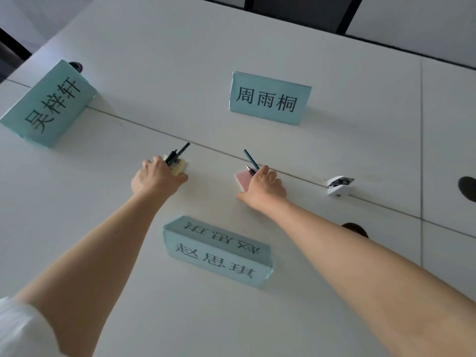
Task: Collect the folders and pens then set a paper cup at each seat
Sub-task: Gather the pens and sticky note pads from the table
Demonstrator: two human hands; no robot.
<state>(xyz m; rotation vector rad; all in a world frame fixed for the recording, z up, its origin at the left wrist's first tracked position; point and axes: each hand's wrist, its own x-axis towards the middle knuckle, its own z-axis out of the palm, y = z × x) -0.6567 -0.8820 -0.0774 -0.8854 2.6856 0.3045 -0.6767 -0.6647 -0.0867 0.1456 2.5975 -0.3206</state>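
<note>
Nearest on the white desk (334,124) stands a teal name card (217,251), between the two outstretched forearms. Beyond it, the left hand (154,177) grips a bundle of dark pens (177,154) while its fingers press on a yellow pad (179,167). The right hand (262,185) pinches two pens (251,161) and rests on a pink pad (242,180). Each hand is already full, so the likely slip is a pen sliding out of the fist as the fingers try to curl under a thin pad lying flat on the desk. A dropped pen could roll toward the seam or the white clip (338,185). Further off stand two more name cards (268,99), which a reaching arm could tip. No folders or cups are in view.
</note>
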